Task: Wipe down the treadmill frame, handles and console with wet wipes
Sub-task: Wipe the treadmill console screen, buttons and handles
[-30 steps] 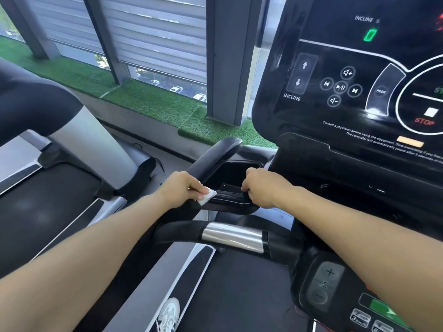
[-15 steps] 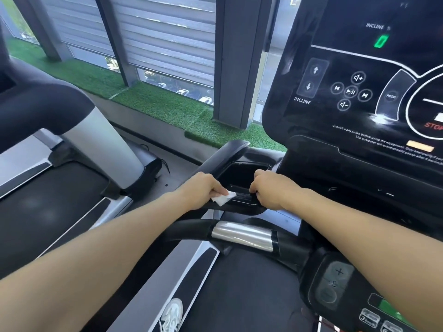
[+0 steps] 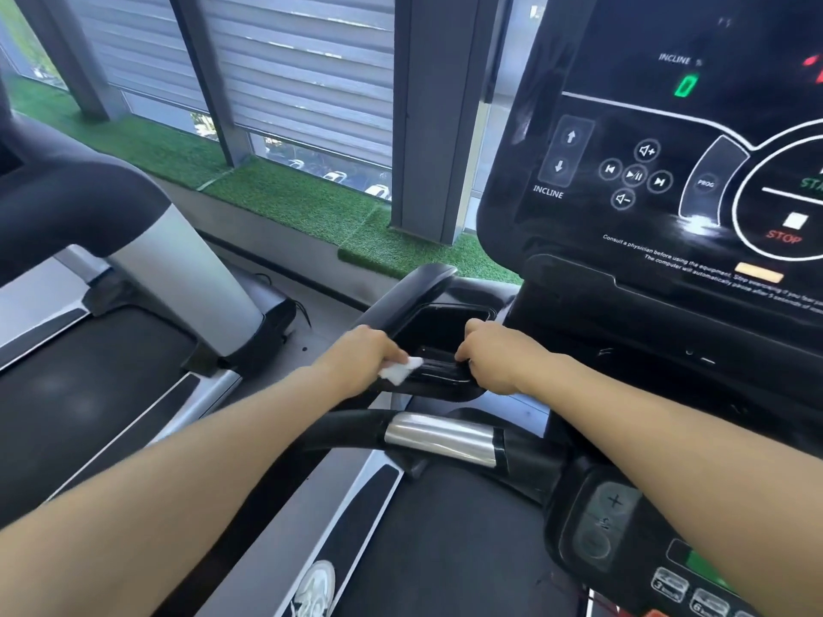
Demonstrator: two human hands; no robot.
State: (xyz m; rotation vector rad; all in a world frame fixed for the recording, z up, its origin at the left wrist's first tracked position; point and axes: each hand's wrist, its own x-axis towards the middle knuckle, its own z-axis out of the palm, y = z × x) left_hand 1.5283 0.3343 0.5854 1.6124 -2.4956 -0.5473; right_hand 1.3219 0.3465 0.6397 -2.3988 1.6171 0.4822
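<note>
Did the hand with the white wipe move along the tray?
Yes, slightly. The left hand has slid the wet wipe rightward along the tray rim, closing in on the right hand.

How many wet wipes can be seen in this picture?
1. A white wet wipe is held by the left hand at the front rim of the black console tray. The right hand might hide another; I cannot tell.

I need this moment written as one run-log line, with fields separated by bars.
step: wiping tray | left hand: holds wet wipe on tray rim | right hand: grips tray rim | console: untouched
</note>
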